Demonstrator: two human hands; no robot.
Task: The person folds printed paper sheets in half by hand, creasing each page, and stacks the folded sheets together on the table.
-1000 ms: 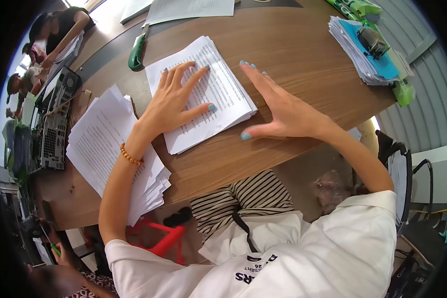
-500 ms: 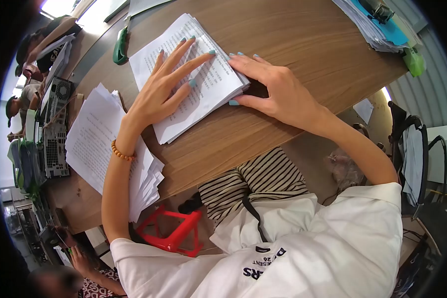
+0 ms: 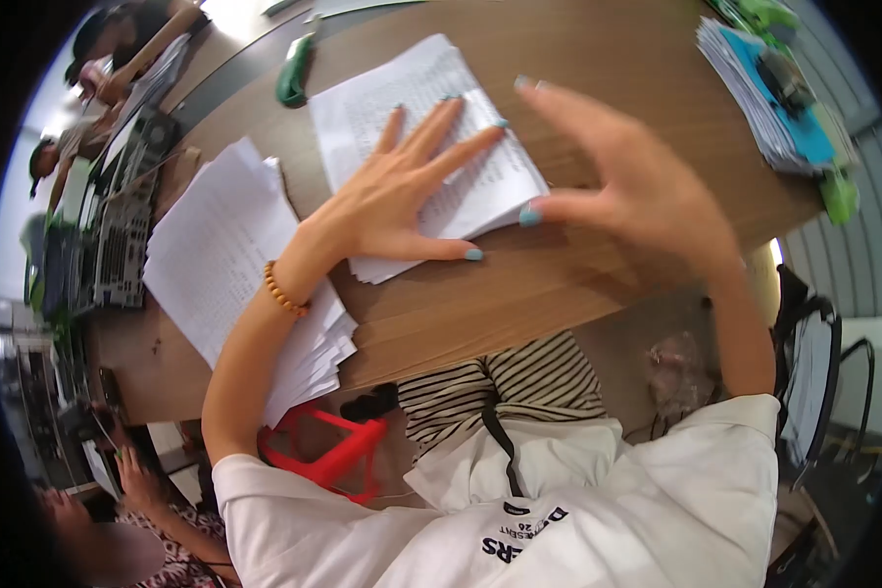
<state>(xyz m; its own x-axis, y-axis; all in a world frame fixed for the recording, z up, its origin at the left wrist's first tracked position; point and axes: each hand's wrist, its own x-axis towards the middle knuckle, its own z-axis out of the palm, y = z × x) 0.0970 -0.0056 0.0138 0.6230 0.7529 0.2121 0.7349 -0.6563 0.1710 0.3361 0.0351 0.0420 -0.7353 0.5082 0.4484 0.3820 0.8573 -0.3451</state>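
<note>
A stack of printed paper (image 3: 392, 93) lies on the wooden table in front of me. My left hand (image 3: 402, 191) rests spread on top of it, its thumb reaching past the near edge. Beside the stack's right edge is my right hand (image 3: 627, 176), blurred, with fingers apart and nothing in them. Its thumb is close to the stack's corner; whether it touches I cannot tell. Another, looser pile of printed sheets (image 3: 216, 245) lies to the left, partly under my left forearm, its near sheets fanned out over the table edge.
A green-handled cutter (image 3: 294, 71) lies beyond the stack. Papers with a blue sheet (image 3: 804, 127) are at the far right. On the left stands a metal computer case (image 3: 125, 220). A red stool (image 3: 328, 456) is below the table edge. Other people sit at the left.
My right hand has lifted off the stack's edge and moved right, its fingers spreading. My left thumb has swung outward to the near edge. The view has shifted slightly.
</note>
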